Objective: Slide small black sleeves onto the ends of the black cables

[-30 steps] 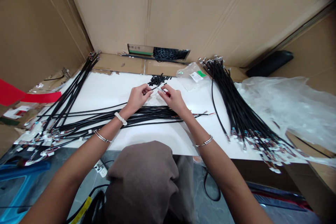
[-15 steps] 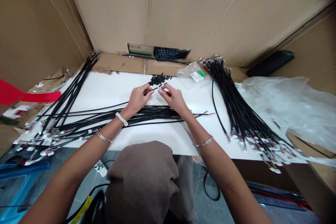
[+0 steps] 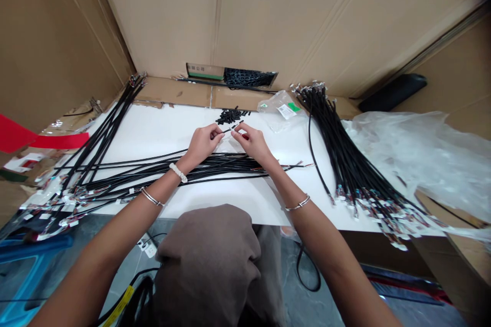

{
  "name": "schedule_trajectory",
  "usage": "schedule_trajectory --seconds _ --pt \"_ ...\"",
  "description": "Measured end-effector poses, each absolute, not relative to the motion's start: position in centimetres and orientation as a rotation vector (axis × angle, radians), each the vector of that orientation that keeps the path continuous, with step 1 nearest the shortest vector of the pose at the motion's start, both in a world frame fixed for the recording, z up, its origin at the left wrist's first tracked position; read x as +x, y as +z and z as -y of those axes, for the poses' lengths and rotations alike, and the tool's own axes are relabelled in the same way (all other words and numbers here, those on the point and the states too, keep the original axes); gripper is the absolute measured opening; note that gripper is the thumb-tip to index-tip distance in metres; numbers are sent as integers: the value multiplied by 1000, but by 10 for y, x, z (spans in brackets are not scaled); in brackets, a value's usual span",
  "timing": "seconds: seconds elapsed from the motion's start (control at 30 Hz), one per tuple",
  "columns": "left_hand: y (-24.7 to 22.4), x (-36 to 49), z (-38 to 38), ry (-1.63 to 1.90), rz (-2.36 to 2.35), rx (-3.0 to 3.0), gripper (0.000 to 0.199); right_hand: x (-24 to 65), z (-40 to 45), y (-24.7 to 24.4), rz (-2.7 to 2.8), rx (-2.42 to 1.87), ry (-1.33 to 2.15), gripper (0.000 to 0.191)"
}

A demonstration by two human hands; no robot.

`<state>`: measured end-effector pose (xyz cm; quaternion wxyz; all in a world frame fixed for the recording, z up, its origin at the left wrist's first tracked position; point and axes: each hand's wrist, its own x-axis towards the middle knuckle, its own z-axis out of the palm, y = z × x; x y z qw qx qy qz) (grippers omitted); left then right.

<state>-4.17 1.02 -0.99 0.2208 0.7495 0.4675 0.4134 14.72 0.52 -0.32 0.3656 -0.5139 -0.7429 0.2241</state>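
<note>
Here, the left hand [image 3: 203, 142] pinches a cable [image 3: 226, 130] beside open tabletop [image 3: 161, 133].

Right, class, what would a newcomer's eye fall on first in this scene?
The thick fan of black cables sweeping down the right side of the white table comes first. Next, the left hand and right hand, close together near the centre by a small heap of short black pieces. Then the bright red sheet at the left edge.

Workshop bench, bundled black cables [image 3: 360, 158], cardboard walls [image 3: 268, 15]
</note>
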Motion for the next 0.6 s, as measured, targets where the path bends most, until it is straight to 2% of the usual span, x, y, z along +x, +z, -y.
schedule_trajectory --seconds 0.6 --pt "-9 -39 -10 1207 -1347 1977 6 153 -1 3 1954 -1348 575 28"
